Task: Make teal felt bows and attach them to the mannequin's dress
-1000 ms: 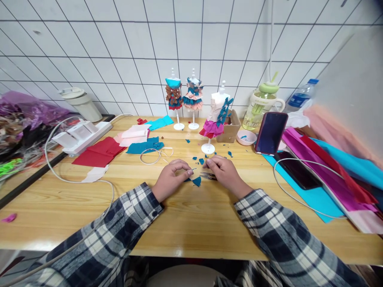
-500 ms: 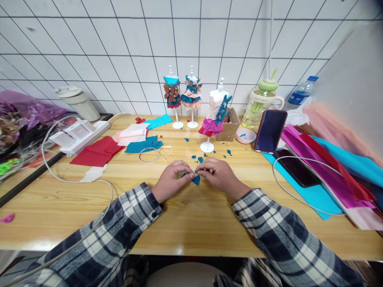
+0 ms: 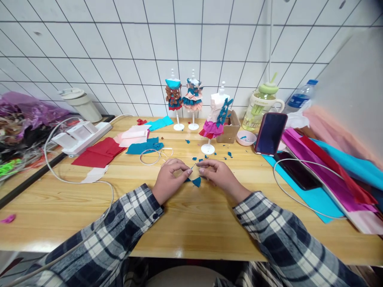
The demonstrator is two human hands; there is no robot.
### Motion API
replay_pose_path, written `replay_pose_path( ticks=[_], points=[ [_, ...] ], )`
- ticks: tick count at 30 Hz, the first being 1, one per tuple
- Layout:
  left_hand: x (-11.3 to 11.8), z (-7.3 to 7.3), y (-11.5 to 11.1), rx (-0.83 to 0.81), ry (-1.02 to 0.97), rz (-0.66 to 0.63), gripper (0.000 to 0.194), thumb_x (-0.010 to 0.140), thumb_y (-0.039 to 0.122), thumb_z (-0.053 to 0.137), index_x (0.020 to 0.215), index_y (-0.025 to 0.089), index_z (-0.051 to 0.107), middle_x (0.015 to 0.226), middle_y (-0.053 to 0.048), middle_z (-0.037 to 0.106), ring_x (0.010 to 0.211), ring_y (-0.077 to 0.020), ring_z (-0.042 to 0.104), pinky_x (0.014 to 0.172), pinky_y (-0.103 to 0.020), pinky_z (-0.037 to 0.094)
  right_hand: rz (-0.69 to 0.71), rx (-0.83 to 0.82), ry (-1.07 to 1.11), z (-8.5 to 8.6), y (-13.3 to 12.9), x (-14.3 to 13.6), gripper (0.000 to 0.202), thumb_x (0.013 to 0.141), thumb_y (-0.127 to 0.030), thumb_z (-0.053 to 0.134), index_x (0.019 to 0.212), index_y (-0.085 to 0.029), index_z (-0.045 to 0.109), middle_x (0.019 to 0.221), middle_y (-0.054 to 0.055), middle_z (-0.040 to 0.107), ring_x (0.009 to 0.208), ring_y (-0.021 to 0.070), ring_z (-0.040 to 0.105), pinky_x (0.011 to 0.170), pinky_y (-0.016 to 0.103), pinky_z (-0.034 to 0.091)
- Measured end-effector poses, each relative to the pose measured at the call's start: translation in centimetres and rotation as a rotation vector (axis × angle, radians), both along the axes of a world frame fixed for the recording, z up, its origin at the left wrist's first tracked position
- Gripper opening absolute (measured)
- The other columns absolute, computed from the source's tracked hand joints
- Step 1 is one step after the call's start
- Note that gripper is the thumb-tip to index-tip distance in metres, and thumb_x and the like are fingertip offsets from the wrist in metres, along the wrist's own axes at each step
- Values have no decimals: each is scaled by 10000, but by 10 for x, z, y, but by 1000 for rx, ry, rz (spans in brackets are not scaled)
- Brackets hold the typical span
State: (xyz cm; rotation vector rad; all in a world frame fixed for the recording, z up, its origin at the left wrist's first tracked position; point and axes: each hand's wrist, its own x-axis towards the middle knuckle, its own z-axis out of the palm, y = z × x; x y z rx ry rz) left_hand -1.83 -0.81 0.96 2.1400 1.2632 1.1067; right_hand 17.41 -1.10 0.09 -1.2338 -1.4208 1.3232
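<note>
My left hand (image 3: 172, 178) is closed in a pinch, thumb against forefinger. A thin teal strip (image 3: 193, 166) with a dark tip pokes out of this pinch to the upper right; whether it is twisted paper or something stiffer is too small to tell. My right hand (image 3: 222, 178) is just right of that tip, its thumb and forefinger apart, with nothing visible between them. Below the fingertips shows a teal crepe paper piece (image 3: 196, 182); another bit of teal is partly hidden by my left thumb. Small teal scraps (image 3: 201, 160) lie beyond the hands.
A white dress form (image 3: 207, 149) with a pink paper skirt stands ahead, two dressed forms behind it. On the left lie red paper (image 3: 100, 152), a coiled cord (image 3: 151, 162) and a power strip (image 3: 86, 141). Phones (image 3: 271, 133), a pink bowl (image 3: 245, 138) and coloured sheets lie right.
My right fingers have parted from the left fingertips and opened, uncovering the thin strip in my left pinch. The view has tilted slightly upward.
</note>
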Motion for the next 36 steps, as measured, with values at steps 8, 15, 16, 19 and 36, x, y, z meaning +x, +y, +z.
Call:
replay_pose_path(
  ticks=[8,15,16,19,36],
  points=[
    [6,1,-5,-1,25,-18,140,782,304,647,701,196,681,748,-28,655,780,-181,593,747,-326,445,-87,-365,400,1,-15,-22,382,587,-397,784,862,-163,660,431,-99,394,374,30,254,351,177,114],
    [7,0,-5,-3,52,-31,137,796,309,637,726,201,682,763,-26,652,794,-179,588,759,-327,443,-80,-372,467,3,-15,-21,362,563,-374,799,793,-162,616,512,-85,462,396,21,279,344,167,116],
    [7,0,-5,-6,48,-32,138,798,311,634,730,202,682,767,-26,652,796,-179,588,761,-327,444,-77,-372,468,4,-16,-21,358,571,-376,794,794,-164,609,514,-87,456,398,21,280,342,163,119],
    [7,0,-5,-9,49,-48,140,801,319,631,738,206,684,772,-27,656,802,-180,589,770,-328,444,-80,-374,470,4,-17,-22,340,590,-374,776,784,-172,583,532,-87,456,401,20,291,335,149,130],
    [7,1,-6,4,-11,-22,143,793,313,640,712,200,675,754,-25,649,776,-175,595,754,-326,445,-76,-342,585,5,-19,-22,387,684,-411,715,1001,-198,650,824,-12,578,449,16,403,312,135,204]
  ],
)
